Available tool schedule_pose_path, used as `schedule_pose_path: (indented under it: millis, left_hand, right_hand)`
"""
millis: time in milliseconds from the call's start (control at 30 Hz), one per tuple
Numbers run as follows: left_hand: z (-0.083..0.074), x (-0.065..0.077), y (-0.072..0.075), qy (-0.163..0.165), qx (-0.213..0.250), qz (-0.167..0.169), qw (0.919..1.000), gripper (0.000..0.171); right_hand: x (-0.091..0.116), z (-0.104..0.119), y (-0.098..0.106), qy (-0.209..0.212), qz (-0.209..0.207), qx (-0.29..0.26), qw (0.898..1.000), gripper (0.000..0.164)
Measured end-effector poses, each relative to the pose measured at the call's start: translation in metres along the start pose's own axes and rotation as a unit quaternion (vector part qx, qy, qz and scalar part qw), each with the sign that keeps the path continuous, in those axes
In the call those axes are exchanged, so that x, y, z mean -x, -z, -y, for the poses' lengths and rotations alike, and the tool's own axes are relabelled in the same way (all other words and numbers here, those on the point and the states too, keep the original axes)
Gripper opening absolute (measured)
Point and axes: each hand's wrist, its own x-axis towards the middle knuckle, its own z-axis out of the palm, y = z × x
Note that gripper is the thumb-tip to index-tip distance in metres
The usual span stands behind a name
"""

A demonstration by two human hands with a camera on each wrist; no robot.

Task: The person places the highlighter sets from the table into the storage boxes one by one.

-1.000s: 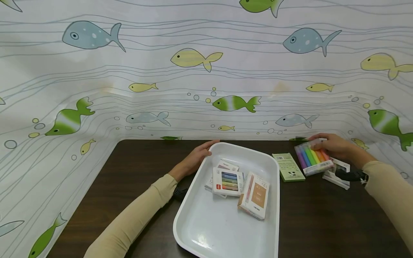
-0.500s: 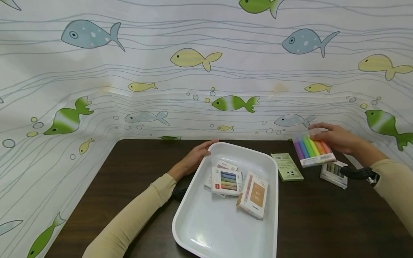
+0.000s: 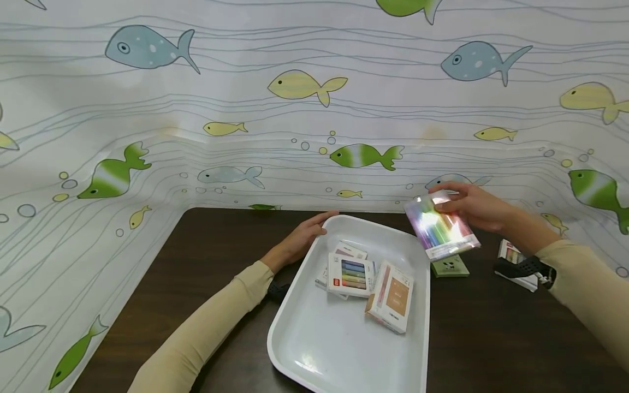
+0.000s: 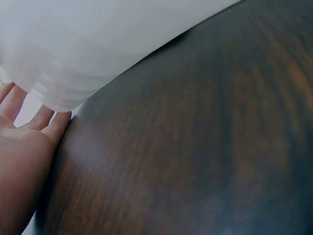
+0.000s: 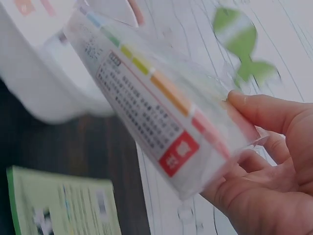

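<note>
A white tray (image 3: 324,349) holds several small boxes, among them a white box with a window of coloured sticks (image 3: 351,275) and a white-and-brown box (image 3: 391,297). My left hand (image 3: 298,240) holds the tray's far left corner, thumb at the rim and fingers along the outer wall; in the left wrist view the fingers (image 4: 58,125) touch that wall. My right hand (image 3: 474,206) pinches a clear pack of rainbow-coloured markers (image 3: 439,226) above the table, by the tray's right rim. The right wrist view shows thumb and fingers on one end of the marker pack (image 5: 151,107).
Under the marker pack, a light-green box (image 3: 450,266) with a panda print lies on the dark wooden table (image 3: 491,333), partly hidden. Farther right, a white box (image 3: 516,262) is partly covered by the right wrist strap. Fish-patterned sheeting (image 3: 295,153) rises behind the table.
My right hand has lifted the marker pack off the right side of the table and carried it left, over the green box to the tray's rim. The left hand stays at the tray's corner.
</note>
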Motion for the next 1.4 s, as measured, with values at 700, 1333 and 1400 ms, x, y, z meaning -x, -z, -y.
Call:
schedule_pose_path:
  millis: [700,1333,1400]
  left_hand:
    - [-0.006,-0.004,-0.004,0.008,0.014,-0.013,0.9998,0.058]
    - [-0.005,-0.002,-0.004,0.004,0.021,-0.018,0.9996,0.058]
    - [-0.004,-0.001,-0.004,0.004,0.023,-0.015,0.9996,0.057]
  right_hand:
    - [-0.015,0.017,-0.129,0.042,0.183,0.058,0.981,0.042]
    - [0.007,0.021,-0.22,0.075,0.295,0.1,0.947,0.036]
    - [0.008,0.021,-0.225,0.074,0.314,0.094,0.942,0.036]
